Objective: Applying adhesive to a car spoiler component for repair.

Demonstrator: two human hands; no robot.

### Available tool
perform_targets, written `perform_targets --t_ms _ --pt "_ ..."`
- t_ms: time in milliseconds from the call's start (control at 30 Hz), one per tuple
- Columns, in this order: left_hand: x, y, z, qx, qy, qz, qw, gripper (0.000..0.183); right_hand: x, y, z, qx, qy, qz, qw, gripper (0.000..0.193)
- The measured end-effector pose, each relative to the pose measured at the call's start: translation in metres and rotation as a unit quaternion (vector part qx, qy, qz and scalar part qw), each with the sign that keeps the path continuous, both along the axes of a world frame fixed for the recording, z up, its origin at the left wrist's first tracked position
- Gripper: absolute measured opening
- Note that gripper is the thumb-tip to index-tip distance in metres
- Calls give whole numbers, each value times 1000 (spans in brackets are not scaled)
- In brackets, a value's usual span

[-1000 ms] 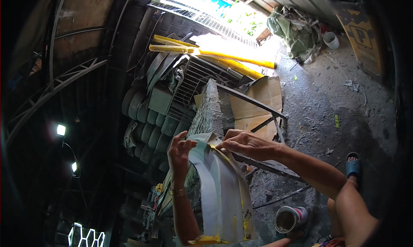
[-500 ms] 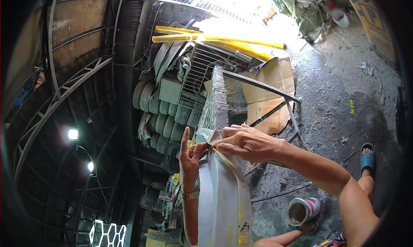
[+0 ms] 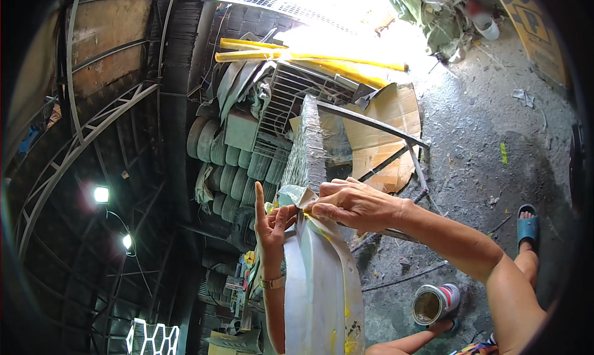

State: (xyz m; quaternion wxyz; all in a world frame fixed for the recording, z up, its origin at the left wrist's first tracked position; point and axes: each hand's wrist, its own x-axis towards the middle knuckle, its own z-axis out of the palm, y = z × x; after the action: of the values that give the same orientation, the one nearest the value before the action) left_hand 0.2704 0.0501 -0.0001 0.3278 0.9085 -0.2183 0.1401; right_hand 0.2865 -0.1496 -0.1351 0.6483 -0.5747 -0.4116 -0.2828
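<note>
A long curved white panel (image 3: 314, 281), like a car bumper, runs up from the lower edge, with yellow patches along its side. At its narrow far end, my right hand (image 3: 352, 201) is closed, thumb and fingers pressed on the panel's edge. Just left of it is my left hand (image 3: 272, 222), with a wristwatch (image 3: 272, 283) on that arm. Its index finger points up while the thumb and other fingers pinch at the same end. Whether anything small lies between the fingers is hidden. Behind the hands, a rough-sided grey beam (image 3: 307, 144) extends away beneath the panel's end.
Stacked tires (image 3: 238, 163), a metal grille (image 3: 278, 110) and yellow bars (image 3: 309, 56) fill the space beyond. Right of the beam are a metal leg frame (image 3: 377, 125) and cardboard (image 3: 390, 120). An open can (image 3: 435, 304) stands on the floor near my feet.
The view has shifted slightly, moving the background a little to the left. Both hands stay at the panel's end, and the left index finger leans slightly farther left.
</note>
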Motion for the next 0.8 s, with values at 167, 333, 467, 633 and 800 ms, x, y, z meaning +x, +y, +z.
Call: perform_targets --t_ms 167,333,467,633,800 --pt "-2 -5 1 -3 0 -4 1000 77 -4 -6 -11 19 20 115 993 60" --pt "-3 -8 -1 -7 -2 -2 1000 78 -5 -2 -4 2 25 33 999 58" --pt "-5 -10 1 -12 -2 -1 1000 79 -12 -5 -9 15 13 37 999 57" --pt "-4 -9 0 -10 -9 -4 1000 79 -9 4 -6 -11 18 -3 1000 56" --pt "-3 -8 -1 -10 -7 -4 1000 80 -9 1 -3 -24 32 -8 999 56"
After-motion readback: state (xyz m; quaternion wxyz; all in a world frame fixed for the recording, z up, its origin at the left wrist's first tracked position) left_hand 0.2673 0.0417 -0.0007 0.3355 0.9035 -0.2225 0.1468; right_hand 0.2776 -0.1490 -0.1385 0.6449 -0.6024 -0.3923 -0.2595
